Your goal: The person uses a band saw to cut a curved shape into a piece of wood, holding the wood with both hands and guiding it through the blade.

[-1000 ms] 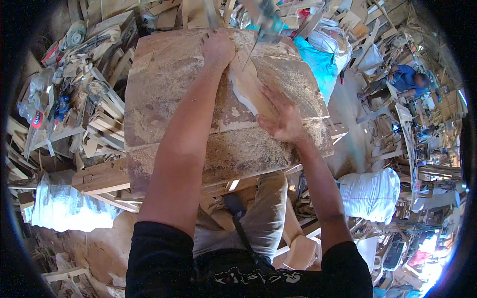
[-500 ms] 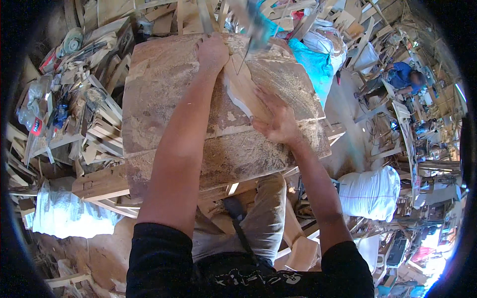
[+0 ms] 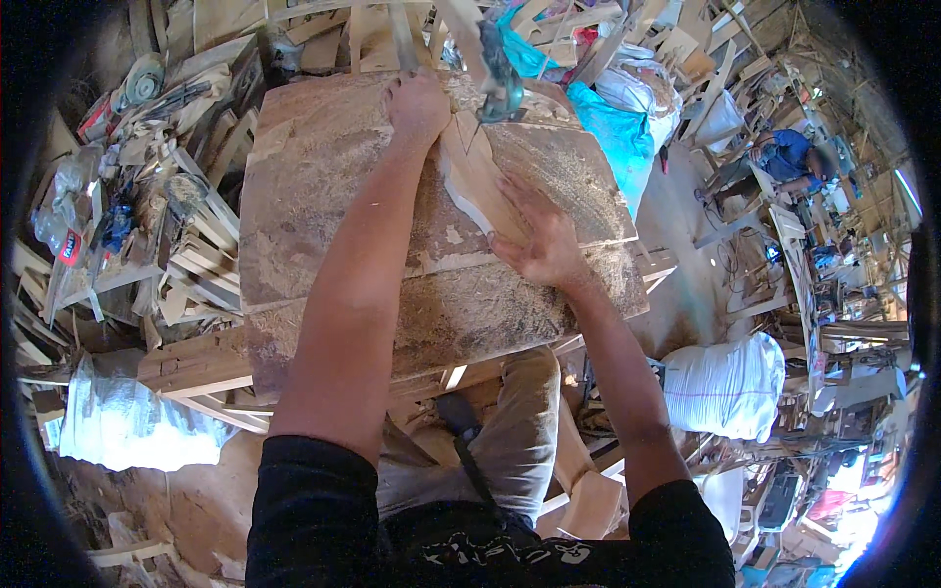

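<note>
A pale wooden piece (image 3: 472, 178) with a wavy cut edge lies slanted on the worn, dusty wooden work table (image 3: 333, 225). A thin saw blade (image 3: 477, 135) meets it near its far end, below a dark greenish machine part (image 3: 502, 90). My left hand (image 3: 419, 106) is closed at the wood's far end, left of the blade, near the table's far edge; its fingertips are partly hidden. My right hand (image 3: 541, 235) grips the nearer end, fingers laid along the top and thumb at the left edge.
Scrap wood is heaped on the left (image 3: 196, 216) and beyond the table. A turquoise sack (image 3: 613, 127) stands at its far right corner. A white sack (image 3: 725, 382) sits at the right. Farther right, a person in blue (image 3: 789, 157) bends over.
The machine part above the blade, blurred before, now shows sharply and sits a little lower. Both hands keep nearly the same hold, and the wood has barely shifted.
</note>
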Demonstrator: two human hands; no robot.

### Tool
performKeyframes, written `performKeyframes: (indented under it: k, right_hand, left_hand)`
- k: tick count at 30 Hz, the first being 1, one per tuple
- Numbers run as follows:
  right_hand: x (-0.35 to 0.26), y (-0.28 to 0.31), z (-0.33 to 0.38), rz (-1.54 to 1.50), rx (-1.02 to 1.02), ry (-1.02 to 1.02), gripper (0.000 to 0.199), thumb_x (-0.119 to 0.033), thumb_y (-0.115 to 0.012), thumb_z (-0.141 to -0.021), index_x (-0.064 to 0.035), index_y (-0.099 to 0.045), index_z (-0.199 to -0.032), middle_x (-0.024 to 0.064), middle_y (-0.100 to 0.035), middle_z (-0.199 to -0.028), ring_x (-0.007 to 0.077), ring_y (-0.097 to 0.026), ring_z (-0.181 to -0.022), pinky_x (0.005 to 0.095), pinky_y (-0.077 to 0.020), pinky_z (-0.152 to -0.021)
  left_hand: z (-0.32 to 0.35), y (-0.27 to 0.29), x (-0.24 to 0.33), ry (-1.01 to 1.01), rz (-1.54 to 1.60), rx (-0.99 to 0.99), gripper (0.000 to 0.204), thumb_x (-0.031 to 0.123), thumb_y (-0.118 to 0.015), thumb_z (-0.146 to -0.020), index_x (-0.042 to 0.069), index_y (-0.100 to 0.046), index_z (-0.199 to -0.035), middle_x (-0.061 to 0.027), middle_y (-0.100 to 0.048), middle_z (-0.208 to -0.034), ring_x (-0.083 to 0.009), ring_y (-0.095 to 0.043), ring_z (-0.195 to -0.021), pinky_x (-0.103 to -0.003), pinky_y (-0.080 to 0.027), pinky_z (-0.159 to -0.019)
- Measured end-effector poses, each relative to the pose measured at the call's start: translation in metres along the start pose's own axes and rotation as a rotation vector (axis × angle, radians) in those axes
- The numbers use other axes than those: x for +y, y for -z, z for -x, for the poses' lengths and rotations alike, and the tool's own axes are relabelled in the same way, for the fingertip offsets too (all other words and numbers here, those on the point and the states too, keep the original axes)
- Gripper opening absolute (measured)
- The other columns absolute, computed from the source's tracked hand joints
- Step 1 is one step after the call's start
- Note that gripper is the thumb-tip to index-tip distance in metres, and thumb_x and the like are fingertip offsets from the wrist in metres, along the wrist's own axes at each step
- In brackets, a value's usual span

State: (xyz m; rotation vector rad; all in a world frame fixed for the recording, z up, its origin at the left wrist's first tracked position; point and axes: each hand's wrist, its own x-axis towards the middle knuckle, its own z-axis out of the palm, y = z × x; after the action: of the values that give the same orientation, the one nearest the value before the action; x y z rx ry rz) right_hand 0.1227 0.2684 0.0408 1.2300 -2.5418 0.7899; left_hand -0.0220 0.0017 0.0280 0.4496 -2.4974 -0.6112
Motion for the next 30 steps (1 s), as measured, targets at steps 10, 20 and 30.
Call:
performKeyframes:
  k: [10,20,30]
  right_hand:
    - [0.008,-0.003,-0.002,0.025,0.041,0.047,0.079,-0.034,-0.083,-0.077,-0.0016,-0.055,-0.143,0.0224,-0.052,-0.152,0.0419,-0.052,-0.138,0.0483,-0.0439,-0.115]
    - [0.007,-0.007,-0.005,0.063,0.055,0.04,0.078,-0.032,-0.084,-0.076,-0.002,-0.055,-0.143,0.0223,-0.053,-0.151,0.0436,-0.054,-0.135,0.0483,-0.0459,-0.113]
    - [0.0,-0.003,-0.006,-0.008,0.052,-0.008,0.077,-0.026,-0.082,-0.079,-0.0046,-0.053,-0.147,0.0238,-0.053,-0.151,0.0414,-0.049,-0.141,0.0473,-0.0425,-0.116]
  left_hand:
    - [-0.007,-0.012,-0.003,-0.032,-0.006,0.047,0.042,0.028,-0.063,-0.091,0.004,-0.062,-0.126,-0.0247,-0.063,-0.128,-0.0446,-0.059,-0.121,-0.056,-0.046,-0.104]
    - [-0.01,-0.009,-0.002,-0.006,0.028,0.029,0.035,0.025,-0.058,-0.095,0.002,-0.064,-0.121,-0.0263,-0.063,-0.127,-0.0443,-0.06,-0.12,-0.055,-0.046,-0.104]
    - [-0.017,-0.012,-0.003,-0.005,0.046,0.002,0.037,0.025,-0.057,-0.096,0.0,-0.064,-0.122,-0.0284,-0.064,-0.127,-0.0457,-0.06,-0.122,-0.056,-0.045,-0.105]
